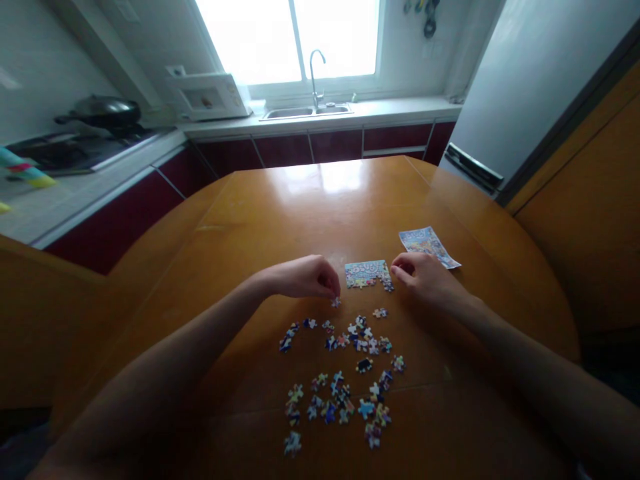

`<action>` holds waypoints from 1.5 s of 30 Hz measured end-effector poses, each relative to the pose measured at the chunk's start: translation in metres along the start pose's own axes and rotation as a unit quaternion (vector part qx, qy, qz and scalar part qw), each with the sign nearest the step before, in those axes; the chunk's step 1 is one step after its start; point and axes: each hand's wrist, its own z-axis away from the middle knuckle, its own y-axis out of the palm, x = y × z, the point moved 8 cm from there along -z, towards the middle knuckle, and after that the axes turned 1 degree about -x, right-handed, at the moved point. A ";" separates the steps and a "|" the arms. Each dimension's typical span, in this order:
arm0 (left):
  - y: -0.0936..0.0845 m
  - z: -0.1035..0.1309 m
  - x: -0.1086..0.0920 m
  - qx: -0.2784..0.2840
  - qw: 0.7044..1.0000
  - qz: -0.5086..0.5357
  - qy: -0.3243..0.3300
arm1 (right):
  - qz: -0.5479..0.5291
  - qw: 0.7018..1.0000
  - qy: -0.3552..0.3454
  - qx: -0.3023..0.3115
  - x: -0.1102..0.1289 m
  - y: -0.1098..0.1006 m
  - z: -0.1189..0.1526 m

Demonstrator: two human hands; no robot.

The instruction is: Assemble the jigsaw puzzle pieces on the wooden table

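Note:
A partly joined jigsaw puzzle [366, 272] lies on the wooden table [300, 220], its top rows joined and a short strip running down its right side. Left of it, my left hand [320, 277] is closed, its fingertips pinching a small puzzle piece [336, 302] at the tabletop. My right hand [417, 272] rests beside the puzzle's right edge, thumb and index finger curled near each other; whether anything is between them is too small to tell. Behind that hand lies a printed picture sheet [430, 244]. Several loose pieces [361, 337] are scattered nearer to me, in loose clusters.
Beyond the table are a counter with a sink [313, 113], a faucet [315, 77] and a white microwave [209, 95]. A pan [107, 111] stands on the stove at the left. The fridge [540, 73] is at the right.

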 end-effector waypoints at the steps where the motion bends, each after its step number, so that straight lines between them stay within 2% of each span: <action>1: 0.006 0.003 -0.002 -0.004 1.000 0.002 -0.001 | 0.000 1.000 -0.004 0.002 0.001 0.001 0.000; 5: 0.027 0.012 0.005 -0.033 0.999 0.030 -0.022 | -0.002 1.000 -0.011 0.010 0.005 0.004 0.003; 10: 0.020 0.029 0.022 -0.204 0.978 0.030 0.013 | -0.006 1.000 -0.005 0.014 0.009 0.006 0.007; 12: 0.019 0.035 0.025 -0.239 0.970 0.016 0.042 | -0.004 1.000 -0.005 0.016 0.011 0.007 0.008; 16: 0.024 0.039 0.021 -0.227 0.968 -0.003 0.109 | 0.001 1.000 -0.002 0.018 0.012 0.010 0.011; 20: 0.028 0.037 0.016 -0.203 0.969 -0.008 0.143 | -0.004 1.000 -0.008 0.025 0.014 0.012 0.014; 28: 0.032 0.034 0.017 -0.193 0.970 -0.002 0.147 | 0.002 0.999 -0.025 0.030 0.025 0.013 0.022; 33: 0.026 0.034 0.025 -0.232 0.963 0.026 0.138 | 0.009 0.998 -0.048 0.031 0.032 0.012 0.025; 38: 0.025 0.034 0.027 -0.243 0.960 0.030 0.132 | -0.027 0.998 -0.055 0.017 0.036 0.013 0.026; 45: 0.023 0.035 0.025 -0.262 0.956 0.027 0.126 | -0.083 0.981 -0.169 0.045 0.075 0.039 0.051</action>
